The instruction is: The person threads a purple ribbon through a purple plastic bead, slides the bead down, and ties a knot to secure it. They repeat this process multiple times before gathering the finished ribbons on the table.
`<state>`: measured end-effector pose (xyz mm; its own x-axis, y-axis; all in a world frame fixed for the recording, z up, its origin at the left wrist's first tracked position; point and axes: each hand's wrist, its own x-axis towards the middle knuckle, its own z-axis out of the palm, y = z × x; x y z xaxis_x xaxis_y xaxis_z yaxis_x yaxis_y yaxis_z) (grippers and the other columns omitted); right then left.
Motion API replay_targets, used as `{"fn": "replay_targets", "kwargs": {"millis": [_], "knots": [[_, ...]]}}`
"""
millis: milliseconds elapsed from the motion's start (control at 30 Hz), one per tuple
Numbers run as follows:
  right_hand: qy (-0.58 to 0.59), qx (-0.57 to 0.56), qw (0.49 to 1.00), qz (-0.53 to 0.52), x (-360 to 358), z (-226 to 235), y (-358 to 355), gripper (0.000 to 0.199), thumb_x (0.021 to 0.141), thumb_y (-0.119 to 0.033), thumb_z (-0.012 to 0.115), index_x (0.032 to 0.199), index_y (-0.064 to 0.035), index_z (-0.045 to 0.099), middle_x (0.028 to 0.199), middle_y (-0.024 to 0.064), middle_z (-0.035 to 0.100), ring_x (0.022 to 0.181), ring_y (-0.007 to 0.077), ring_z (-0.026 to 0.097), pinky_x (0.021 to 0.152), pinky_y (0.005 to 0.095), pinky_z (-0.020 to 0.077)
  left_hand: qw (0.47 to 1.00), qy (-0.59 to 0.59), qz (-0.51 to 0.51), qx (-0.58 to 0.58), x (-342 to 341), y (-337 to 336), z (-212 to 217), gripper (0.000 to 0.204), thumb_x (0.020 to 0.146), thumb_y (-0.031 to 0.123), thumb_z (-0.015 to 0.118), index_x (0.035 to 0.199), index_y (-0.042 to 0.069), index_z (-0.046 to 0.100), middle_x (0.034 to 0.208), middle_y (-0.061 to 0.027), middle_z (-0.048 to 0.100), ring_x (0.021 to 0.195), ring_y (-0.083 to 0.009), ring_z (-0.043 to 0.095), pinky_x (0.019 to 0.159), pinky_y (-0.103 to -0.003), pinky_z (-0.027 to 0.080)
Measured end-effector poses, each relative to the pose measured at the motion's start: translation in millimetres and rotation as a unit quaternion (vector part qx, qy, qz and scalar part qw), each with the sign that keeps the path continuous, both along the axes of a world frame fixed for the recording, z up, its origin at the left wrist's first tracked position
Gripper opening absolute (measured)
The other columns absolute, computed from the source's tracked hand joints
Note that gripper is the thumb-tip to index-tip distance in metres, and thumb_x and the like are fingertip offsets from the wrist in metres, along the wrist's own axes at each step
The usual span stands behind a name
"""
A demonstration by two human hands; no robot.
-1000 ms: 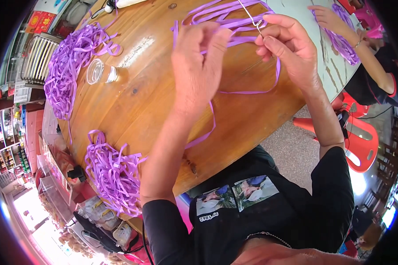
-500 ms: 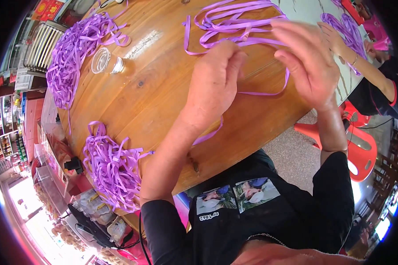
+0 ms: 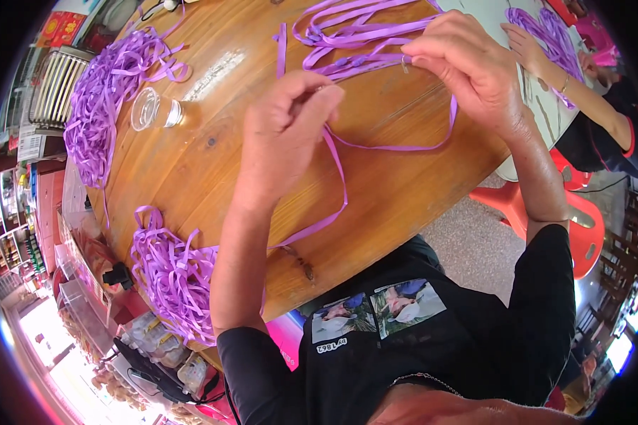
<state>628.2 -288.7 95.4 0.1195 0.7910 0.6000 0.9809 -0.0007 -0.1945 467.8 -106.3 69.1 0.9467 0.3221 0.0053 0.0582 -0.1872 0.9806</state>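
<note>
My left hand [image 3: 282,134] is raised over the wooden table, thumb and fingers curled together. A purple ribbon strand [image 3: 342,173] runs out beneath its fingertips; part of it trails down toward the ribbon heap [image 3: 174,276] at the near left. Another stretch curves right and up behind my right hand [image 3: 468,71]. That hand's thumb and forefinger are pinched together, with a small pale thing at their tips, too small to make out. Behind both hands, long folded loops of purple ribbon [image 3: 376,30] lie on the table.
A bigger heap of purple ribbon [image 3: 96,106] lies at the far left, beside a clear plastic cup [image 3: 147,111]. At right, another person's hand [image 3: 528,49] is near a purple ribbon bundle [image 3: 551,39] on a white tabletop. A red plastic stool [image 3: 581,241] stands below it.
My left hand has moved left, drawing away from the right. My right hand has shifted slightly up and left, its spread fingers closing into a pinch. More of the ribbon strand shows between them.
</note>
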Motion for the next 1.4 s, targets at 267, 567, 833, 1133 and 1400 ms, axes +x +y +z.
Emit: {"fn": "replay_targets", "kwargs": {"millis": [267,567,833,1133,1400], "knots": [[0.123,0.041,0.992,-0.007,-2,-18,5,0.016,0.081,0.003,0.066,0.096,0.0005,0.065,0.080,0.0073,0.062,0.078,0.0229,0.060,0.072,0.0312,0.0465,0.986,-0.060,0.054,-0.145,-2,-7,-3,0.011,0.087,0.002,0.065,0.097,0.001,0.061,0.081,0.0009,0.061,0.066,-0.0018,0.051,0.057,-0.016,0.043],[0.074,-0.010,0.997,0.015,-13,-21,12,0.020,0.081,0.001,0.066,0.101,-0.0027,0.066,0.083,0.0071,0.062,0.080,0.0232,0.061,0.072,0.0308,0.0472,0.982,-0.123,0.060,-0.127,2,-5,-10,0.007,0.087,0.003,0.065,0.094,0.002,0.063,0.076,0.0034,0.059,0.064,-0.0003,0.047,0.054,-0.015,0.038],[0.120,-0.047,0.992,-0.003,-9,-37,22,0.024,0.086,-0.003,0.062,0.110,-0.0054,0.063,0.091,0.0084,0.060,0.084,0.0239,0.060,0.074,0.0321,0.0480,0.976,-0.126,0.170,0.047,30,26,-9,0.006,0.087,0.003,0.065,0.091,-0.001,0.064,0.072,0.0015,0.059,0.062,-0.0038,0.048,0.056,-0.019,0.040],[0.323,0.007,0.945,-0.051,10,-44,20,0.015,0.095,-0.007,0.052,0.106,-0.0028,0.062,0.084,0.0044,0.061,0.078,0.0121,0.060,0.067,0.0241,0.0462,0.810,0.051,0.178,0.556,91,75,-39,0.027,0.078,0.028,0.071,0.089,0.004,0.069,0.094,-0.0172,0.062,0.089,-0.0346,0.060,0.079,-0.042,0.046],[0.346,0.018,0.937,-0.027,19,-52,21,0.018,0.097,-0.010,0.049,0.110,-0.0044,0.061,0.080,0.0003,0.058,0.068,0.0057,0.053,0.060,0.0204,0.0417,0.864,0.096,0.152,0.470,104,80,-41,0.016,0.081,0.023,0.068,0.086,0.007,0.069,0.099,-0.0144,0.061,0.098,-0.0323,0.057,0.087,-0.049,0.039]]}}
